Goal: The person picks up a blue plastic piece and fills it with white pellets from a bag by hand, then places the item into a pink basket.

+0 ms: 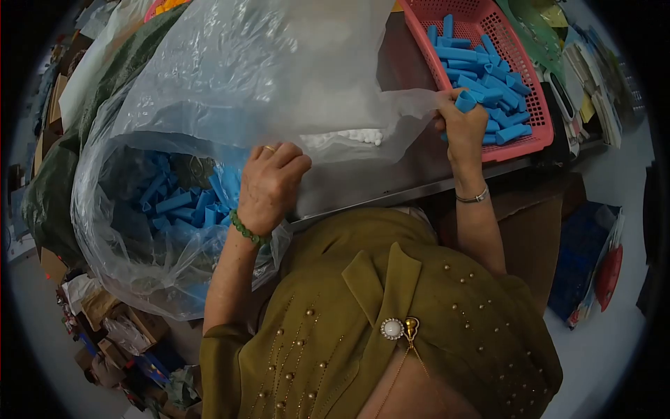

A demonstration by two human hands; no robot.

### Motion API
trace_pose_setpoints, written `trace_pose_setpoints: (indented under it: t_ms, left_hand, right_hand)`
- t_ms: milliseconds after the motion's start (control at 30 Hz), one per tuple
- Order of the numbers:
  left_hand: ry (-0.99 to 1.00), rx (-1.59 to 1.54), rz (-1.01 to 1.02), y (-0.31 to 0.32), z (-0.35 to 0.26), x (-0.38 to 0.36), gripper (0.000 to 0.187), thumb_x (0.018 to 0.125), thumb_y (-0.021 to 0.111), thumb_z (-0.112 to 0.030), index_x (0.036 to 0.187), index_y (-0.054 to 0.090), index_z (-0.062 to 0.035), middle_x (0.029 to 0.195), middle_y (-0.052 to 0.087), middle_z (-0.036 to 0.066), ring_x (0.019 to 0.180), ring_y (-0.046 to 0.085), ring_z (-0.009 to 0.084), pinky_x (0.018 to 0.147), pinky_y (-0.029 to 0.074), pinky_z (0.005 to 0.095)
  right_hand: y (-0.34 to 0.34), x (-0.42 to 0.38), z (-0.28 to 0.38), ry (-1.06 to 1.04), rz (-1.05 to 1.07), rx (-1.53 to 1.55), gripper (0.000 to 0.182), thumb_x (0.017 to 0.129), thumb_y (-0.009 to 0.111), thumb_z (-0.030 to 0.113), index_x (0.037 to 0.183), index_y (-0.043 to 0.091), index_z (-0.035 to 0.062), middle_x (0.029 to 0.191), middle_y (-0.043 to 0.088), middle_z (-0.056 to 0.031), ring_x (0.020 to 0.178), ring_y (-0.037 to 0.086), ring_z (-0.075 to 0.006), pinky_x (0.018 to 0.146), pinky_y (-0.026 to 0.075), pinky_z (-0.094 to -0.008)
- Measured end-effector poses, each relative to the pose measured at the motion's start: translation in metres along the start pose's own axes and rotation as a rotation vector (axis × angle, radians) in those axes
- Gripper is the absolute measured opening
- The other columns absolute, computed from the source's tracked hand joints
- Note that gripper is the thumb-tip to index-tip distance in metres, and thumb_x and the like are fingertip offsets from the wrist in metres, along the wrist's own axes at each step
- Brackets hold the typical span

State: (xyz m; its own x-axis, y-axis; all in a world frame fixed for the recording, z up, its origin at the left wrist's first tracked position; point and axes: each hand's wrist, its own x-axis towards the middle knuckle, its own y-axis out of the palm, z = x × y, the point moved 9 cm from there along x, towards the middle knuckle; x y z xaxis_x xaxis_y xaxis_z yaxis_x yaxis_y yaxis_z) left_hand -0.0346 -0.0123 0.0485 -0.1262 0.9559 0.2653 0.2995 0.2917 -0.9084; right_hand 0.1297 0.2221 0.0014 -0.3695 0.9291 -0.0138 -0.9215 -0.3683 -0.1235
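Observation:
My left hand [271, 183], with a green bead bracelet, is closed on the edge of a translucent plastic sheet or bag [335, 77]. My right hand [464, 122] pinches the other side of that plastic near the pink basket, and a blue piece [465, 102] shows at its fingers. Between the hands, a row of small white pieces [352, 137] lies on or within the plastic. To the left, a large clear bag [105, 230] stands open with many blue tube-like pieces [183, 202] inside. The pink basket [543, 115] at the upper right holds several more blue pieces [488, 80].
The metal table edge [377, 197] runs just in front of my body. Papers and booklets [593, 91] stand right of the basket. Dark green sheeting [59, 181] lies at the left. Cardboard [537, 230] and a blue bag [583, 258] are below at the right.

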Motion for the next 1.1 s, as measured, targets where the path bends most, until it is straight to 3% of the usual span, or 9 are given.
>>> trace_pose_setpoints:
  t_ms: [300, 367, 467, 600, 667, 767, 833, 967, 1100]
  left_hand:
    - [-0.293, -0.59, 0.158, 0.001, 0.023, 0.066, 0.035, 0.083, 0.068, -0.017, 0.114, 0.06, -0.0009, 0.107, 0.061, 0.014, 0.09, 0.059, 0.0307, 0.074, 0.05, 0.0366]
    - [0.212, 0.234, 0.02, -0.014, 0.004, 0.092, 0.032, 0.085, 0.063, -0.017, 0.115, 0.063, -0.0091, 0.11, 0.062, 0.015, 0.092, 0.06, 0.0303, 0.074, 0.049, 0.0383]
    - [0.519, -0.13, -0.587, -0.024, 0.024, 0.116, 0.034, 0.083, 0.064, -0.018, 0.117, 0.064, -0.0126, 0.115, 0.063, 0.011, 0.097, 0.06, 0.0273, 0.081, 0.049, 0.0366]
    - [0.422, 0.093, -0.43, 0.027, 0.063, 0.153, 0.031, 0.085, 0.061, -0.021, 0.114, 0.064, -0.0134, 0.112, 0.063, 0.011, 0.101, 0.059, 0.0282, 0.086, 0.047, 0.0372]
    - [0.344, 0.257, -0.333, 0.038, 0.095, 0.147, 0.028, 0.086, 0.06, -0.023, 0.113, 0.065, -0.0138, 0.111, 0.064, 0.011, 0.103, 0.058, 0.0287, 0.089, 0.045, 0.0375]
    - [0.253, 0.495, -0.169, 0.071, 0.132, 0.164, 0.026, 0.089, 0.058, -0.026, 0.111, 0.065, -0.0145, 0.108, 0.064, 0.012, 0.107, 0.056, 0.0296, 0.093, 0.043, 0.0381]
    - [0.062, 0.336, -0.156, 0.086, 0.119, 0.17, 0.026, 0.085, 0.059, -0.025, 0.107, 0.066, -0.0125, 0.105, 0.065, 0.012, 0.103, 0.058, 0.0295, 0.089, 0.045, 0.0376]
    - [-0.147, 0.156, -0.065, 0.108, 0.129, 0.179, 0.024, 0.082, 0.06, -0.023, 0.101, 0.066, -0.01, 0.1, 0.066, 0.013, 0.097, 0.061, 0.0297, 0.084, 0.047, 0.0372]
    - [-0.178, 0.108, 0.1, 0.134, 0.14, 0.182, 0.023, 0.08, 0.06, -0.022, 0.098, 0.067, -0.0091, 0.097, 0.066, 0.013, 0.094, 0.061, 0.0301, 0.081, 0.048, 0.0373]
  right_hand:
    - [-0.023, -0.029, 0.038, -0.265, -0.117, -0.293, 0.015, 0.08, 0.07, 0.01, 0.088, 0.064, -0.0001, 0.069, 0.061, -0.0031, 0.059, 0.055, -0.0092, 0.051, 0.044, -0.0223]
    - [-0.021, -0.051, 0.069, -0.409, -0.102, -0.235, 0.017, 0.078, 0.072, 0.009, 0.09, 0.064, 0.0007, 0.071, 0.062, -0.0031, 0.06, 0.056, -0.0098, 0.053, 0.045, -0.0231]
    - [0.022, -0.091, 0.112, -0.63, 0.32, -0.129, 0.022, 0.073, 0.076, 0.006, 0.091, 0.063, 0.0016, 0.077, 0.063, -0.0062, 0.06, 0.058, -0.0152, 0.058, 0.049, -0.0283]
    - [0.077, -0.076, 0.082, -0.637, 0.572, -0.064, 0.023, 0.073, 0.078, 0.013, 0.087, 0.063, 0.0019, 0.075, 0.062, -0.012, 0.06, 0.058, -0.0285, 0.058, 0.048, -0.0358]
    - [0.082, -0.022, 0.029, -0.268, 0.578, -0.663, 0.017, 0.078, 0.074, 0.019, 0.089, 0.067, 0.0078, 0.073, 0.061, -0.0097, 0.062, 0.058, -0.0287, 0.057, 0.046, -0.0356]
    - [0.068, 0.006, 0.049, -0.826, 0.359, -0.504, 0.009, 0.084, 0.067, 0.021, 0.091, 0.071, 0.0155, 0.073, 0.062, -0.0078, 0.061, 0.058, -0.0276, 0.056, 0.045, -0.036]
    - [0.076, -0.001, 0.064, -1.101, 0.277, -0.907, 0.025, 0.081, 0.066, 0.017, 0.106, 0.07, 0.0188, 0.095, 0.062, -0.0107, 0.088, 0.059, -0.0278, 0.081, 0.048, -0.0406]
    - [0.087, -0.004, 0.051, -1.097, 0.238, -1.123, 0.032, 0.082, 0.062, 0.017, 0.113, 0.067, 0.0226, 0.096, 0.059, -0.0103, 0.091, 0.057, -0.0264, 0.084, 0.046, -0.0411]
    - [0.064, -0.008, 0.074, -1.173, 0.078, -0.563, 0.027, 0.08, 0.068, 0.022, 0.105, 0.064, 0.0137, 0.084, 0.061, -0.0089, 0.078, 0.06, -0.0259, 0.072, 0.048, -0.0369]
